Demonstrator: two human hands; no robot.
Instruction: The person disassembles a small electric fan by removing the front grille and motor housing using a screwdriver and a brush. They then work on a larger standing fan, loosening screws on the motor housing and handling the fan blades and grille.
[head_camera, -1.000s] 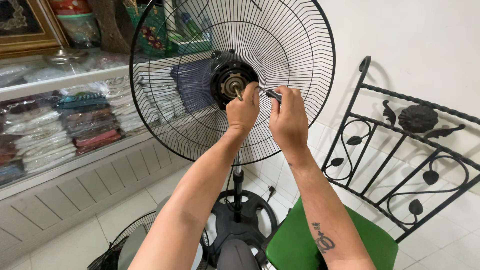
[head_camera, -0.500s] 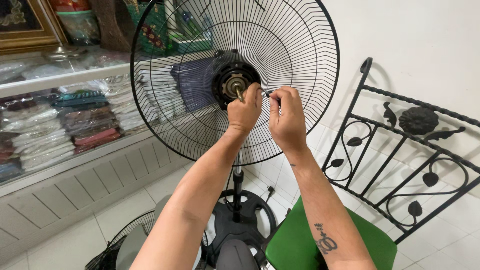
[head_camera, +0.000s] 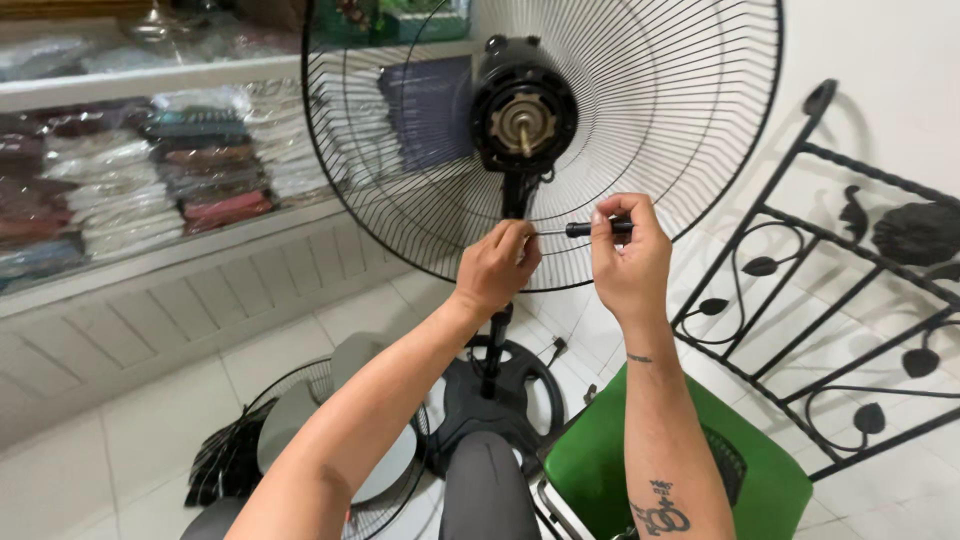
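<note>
The right hand (head_camera: 628, 258) grips a slim black-handled screwdriver (head_camera: 585, 229); the left hand (head_camera: 498, 265) pinches its metal tip before the round wire fan guard (head_camera: 690, 120).

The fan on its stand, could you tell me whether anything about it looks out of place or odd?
Yes. The fan has only its rear grille, with the motor shaft bare. Its blades and front grille lie on the floor by the base. The right hand holds a screwdriver.

Black-handled screwdriver (head_camera: 598, 228) held level before the black wire fan guard (head_camera: 690, 120).
</note>
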